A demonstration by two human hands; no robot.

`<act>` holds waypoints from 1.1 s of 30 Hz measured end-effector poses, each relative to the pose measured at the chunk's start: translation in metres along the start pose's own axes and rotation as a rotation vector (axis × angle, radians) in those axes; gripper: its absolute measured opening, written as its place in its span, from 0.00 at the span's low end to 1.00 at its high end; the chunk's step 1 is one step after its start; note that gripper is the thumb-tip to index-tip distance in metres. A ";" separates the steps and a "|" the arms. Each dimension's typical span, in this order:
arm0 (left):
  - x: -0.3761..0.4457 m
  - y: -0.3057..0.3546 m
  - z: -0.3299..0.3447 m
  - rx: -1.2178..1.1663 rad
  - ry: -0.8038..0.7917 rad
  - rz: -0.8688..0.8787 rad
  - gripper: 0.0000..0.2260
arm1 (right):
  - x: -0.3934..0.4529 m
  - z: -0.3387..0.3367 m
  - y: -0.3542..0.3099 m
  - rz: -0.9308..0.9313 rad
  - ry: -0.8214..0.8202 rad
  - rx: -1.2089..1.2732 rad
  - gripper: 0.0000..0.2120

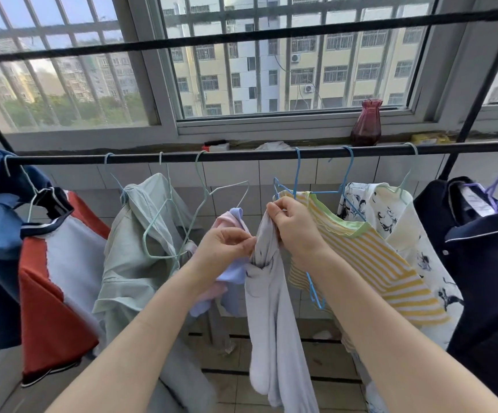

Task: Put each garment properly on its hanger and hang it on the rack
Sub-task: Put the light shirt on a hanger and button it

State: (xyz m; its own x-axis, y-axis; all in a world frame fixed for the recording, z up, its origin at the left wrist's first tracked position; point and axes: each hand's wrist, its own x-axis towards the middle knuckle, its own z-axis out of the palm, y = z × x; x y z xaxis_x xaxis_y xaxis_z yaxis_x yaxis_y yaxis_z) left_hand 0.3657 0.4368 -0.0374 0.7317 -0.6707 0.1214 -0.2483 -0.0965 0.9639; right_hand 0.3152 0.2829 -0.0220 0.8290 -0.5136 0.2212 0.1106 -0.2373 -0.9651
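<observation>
In the middle of the frame a pale lilac garment (271,308) is held up by both hands and hangs down from them toward the lower edge. The left hand (226,248) has its fingers curled, and the left edge of the cloth is pinched between thumb and fingertips. The right hand (294,226) is closed around the bunched top of the same garment, just above and to the right of the left hand.

Across the frame, at middle height, the dark rack bar (241,156) is seen. Just behind the left hand a pale green hanger (212,198) is hooked on the bar, and a pink and lilac piece of cloth (232,222) is seen below it. Whether this cloth sits on that hanger cannot be told.

To the right of the hands a yellow striped shirt (370,263) hangs on a blue hanger (297,174). At the left a pale green shirt (134,248) hangs from the bar. A dark red vase (366,123) stands on the window sill, in the upper right.
</observation>
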 end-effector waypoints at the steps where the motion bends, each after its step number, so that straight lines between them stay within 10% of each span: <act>1: 0.000 0.000 -0.002 0.003 0.000 0.004 0.08 | 0.000 -0.001 0.000 -0.004 0.007 0.012 0.13; 8: -0.001 0.001 0.004 0.086 -0.079 -0.095 0.06 | -0.002 -0.006 -0.008 -0.028 -0.005 0.097 0.13; 16: 0.014 0.022 -0.005 -0.463 0.149 -0.123 0.07 | -0.007 -0.027 0.018 -0.061 -0.013 -0.408 0.09; 27: 0.020 0.029 0.008 -0.331 0.177 -0.066 0.08 | -0.016 -0.021 0.019 -0.262 -0.151 -0.532 0.02; 33: 0.019 0.018 -0.004 -0.198 0.251 -0.059 0.13 | -0.014 -0.024 -0.006 -0.173 -0.003 -0.017 0.13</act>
State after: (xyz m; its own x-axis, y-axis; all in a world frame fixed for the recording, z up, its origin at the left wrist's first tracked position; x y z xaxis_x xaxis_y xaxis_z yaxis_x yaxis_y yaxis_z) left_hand 0.3777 0.4249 -0.0164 0.8811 -0.4632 0.0952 -0.0909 0.0316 0.9954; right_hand 0.2901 0.2716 -0.0156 0.7999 -0.4615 0.3836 0.2426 -0.3359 -0.9101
